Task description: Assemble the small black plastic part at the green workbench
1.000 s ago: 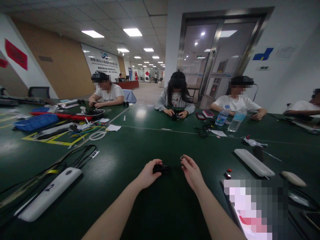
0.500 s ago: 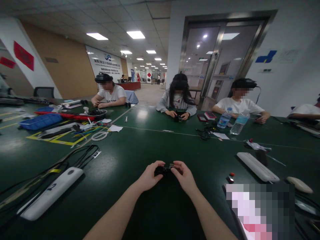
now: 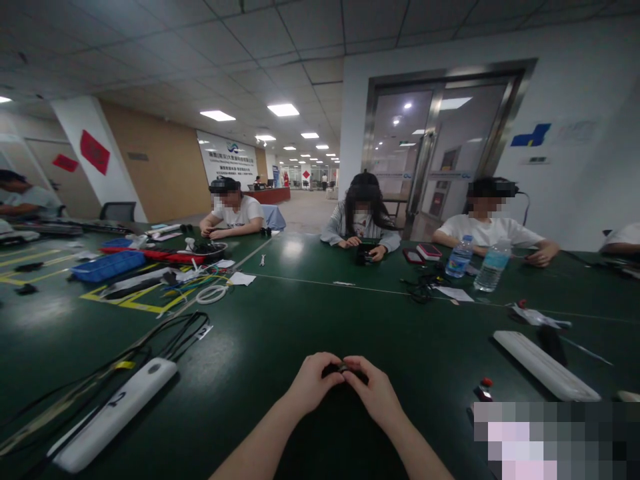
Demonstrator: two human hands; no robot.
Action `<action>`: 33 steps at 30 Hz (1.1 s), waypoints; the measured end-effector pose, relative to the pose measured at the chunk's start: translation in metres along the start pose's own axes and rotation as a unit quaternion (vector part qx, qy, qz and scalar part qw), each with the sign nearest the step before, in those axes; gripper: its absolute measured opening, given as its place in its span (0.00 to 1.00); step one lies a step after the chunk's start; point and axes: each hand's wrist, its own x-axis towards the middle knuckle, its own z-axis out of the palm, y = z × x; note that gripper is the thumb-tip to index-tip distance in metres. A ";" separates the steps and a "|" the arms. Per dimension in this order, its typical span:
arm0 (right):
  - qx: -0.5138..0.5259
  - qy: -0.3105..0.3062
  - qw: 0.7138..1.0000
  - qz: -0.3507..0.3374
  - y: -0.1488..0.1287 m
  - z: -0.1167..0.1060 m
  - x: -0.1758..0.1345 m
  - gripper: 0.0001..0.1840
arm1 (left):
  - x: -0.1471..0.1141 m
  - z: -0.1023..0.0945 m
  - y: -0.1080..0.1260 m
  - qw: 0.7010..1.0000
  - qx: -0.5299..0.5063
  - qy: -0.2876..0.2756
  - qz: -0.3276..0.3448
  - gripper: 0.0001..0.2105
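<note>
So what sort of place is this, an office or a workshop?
Probably an office used for small assembly work: people sit round a long green table handling small parts, with power strips, cables and a blue parts tray lying about.

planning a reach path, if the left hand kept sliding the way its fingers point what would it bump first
The left hand points right, toward the right hand. First in line is the small black part both hands pinch, then the right fingertips, which seem to touch it.

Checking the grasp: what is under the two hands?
A small black part shows between the left hand and right hand, above the green table. Its shape is covered by fingers.
</note>
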 end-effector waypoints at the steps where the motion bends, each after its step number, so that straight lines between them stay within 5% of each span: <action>1: 0.007 0.003 1.000 0.004 0.001 -0.001 0.000 0.14 | 0.000 0.000 0.000 1.000 0.003 -0.004 -0.001 0.11; 5: 0.047 0.030 0.998 0.018 0.006 -0.009 0.000 0.16 | -0.004 -0.006 0.000 1.000 0.026 -0.006 -0.004 0.11; 9: 0.099 0.062 0.993 0.036 0.015 -0.020 0.000 0.16 | -0.014 -0.033 -0.012 0.998 0.051 0.017 -0.029 0.11; 16: 0.089 0.050 0.994 0.032 0.020 -0.020 0.003 0.15 | -0.064 -0.124 -0.106 0.968 0.112 0.163 -0.156 0.14; 19: 0.065 0.046 0.996 0.040 0.019 -0.018 0.004 0.15 | -0.087 -0.147 -0.139 0.943 0.151 0.236 -0.180 0.14; 27: 0.064 0.057 0.995 0.054 0.026 -0.020 0.005 0.16 | -0.090 -0.144 -0.139 0.898 0.253 0.336 -0.130 0.13; 33: 0.052 0.047 0.996 0.059 0.033 -0.022 0.010 0.19 | -0.091 -0.143 -0.132 0.922 0.207 0.277 -0.174 0.11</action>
